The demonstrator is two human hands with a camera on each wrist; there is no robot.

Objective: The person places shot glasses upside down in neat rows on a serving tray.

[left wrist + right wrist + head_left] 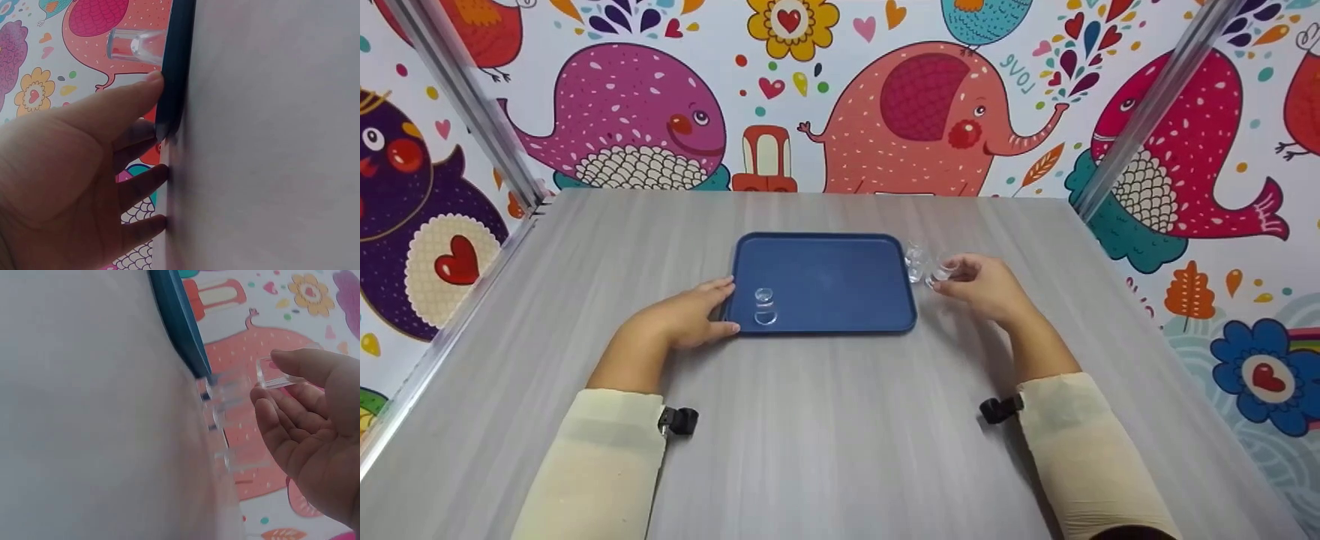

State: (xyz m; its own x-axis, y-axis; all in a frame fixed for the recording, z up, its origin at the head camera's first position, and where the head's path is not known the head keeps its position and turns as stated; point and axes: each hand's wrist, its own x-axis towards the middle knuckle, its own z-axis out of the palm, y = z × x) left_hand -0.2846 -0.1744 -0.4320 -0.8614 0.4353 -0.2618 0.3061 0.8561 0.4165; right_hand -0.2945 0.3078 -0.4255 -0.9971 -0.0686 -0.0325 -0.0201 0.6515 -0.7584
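1. Pinching a clear cup [274, 377] between thumb and fingers, the right hand [988, 289] hovers just right of the blue tray [832, 289].
2. I see more clear cups [915, 264] beside the tray's right edge.
3. Another cup [765, 306] stands inside, toward the tray's near left corner.
4. Loosely extended, the left hand [681, 315] touches the tray's left edge.

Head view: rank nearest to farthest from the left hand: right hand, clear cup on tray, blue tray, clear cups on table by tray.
1. Blue tray: its left edge touches the left hand.
2. Clear cup: on the tray's near-left part.
3. Clear cups on table: just past the tray's right edge.
4. Right hand: farthest right.
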